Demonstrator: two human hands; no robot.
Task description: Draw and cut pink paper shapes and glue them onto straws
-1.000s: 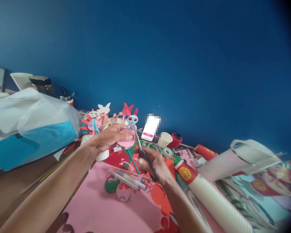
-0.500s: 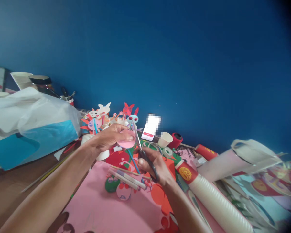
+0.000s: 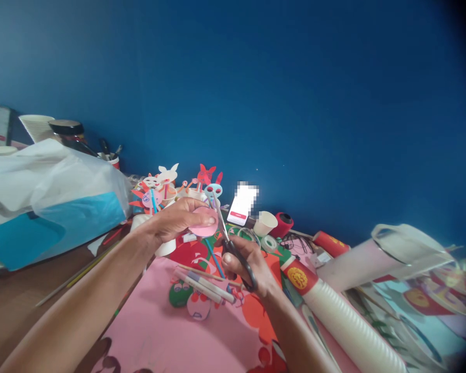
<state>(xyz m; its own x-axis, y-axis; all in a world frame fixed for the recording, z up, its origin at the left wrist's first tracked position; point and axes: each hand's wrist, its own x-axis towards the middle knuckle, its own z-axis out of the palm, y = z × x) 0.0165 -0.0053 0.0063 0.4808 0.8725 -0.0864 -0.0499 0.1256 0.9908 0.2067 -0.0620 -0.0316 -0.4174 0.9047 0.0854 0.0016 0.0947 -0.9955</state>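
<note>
Between the thumb and fingers of my left hand (image 3: 178, 218) is a round pink paper piece (image 3: 199, 224), held above the table. My right hand (image 3: 243, 261) grips the black handles of a pair of scissors (image 3: 225, 233). The blades point up and away, right beside the right edge of the pink piece. Whether they touch the paper I cannot tell. Below the hands, white markers (image 3: 205, 286) lie on a large pink sheet (image 3: 171, 331), near a green cutout face (image 3: 179, 294) and a pink one (image 3: 198, 306).
Paper figures on sticks (image 3: 167, 174) stand in cups at the back, left of a lit phone (image 3: 243, 203). A plastic bag (image 3: 58, 176) lies at the left. A long stack of white cups (image 3: 349, 324) and a pale jug (image 3: 351, 261) lie at the right. Behind rises a blue wall (image 3: 279, 103).
The view has shifted very slightly. Both hands keep nearly the same pose, with the pink piece and the scissors still held.
</note>
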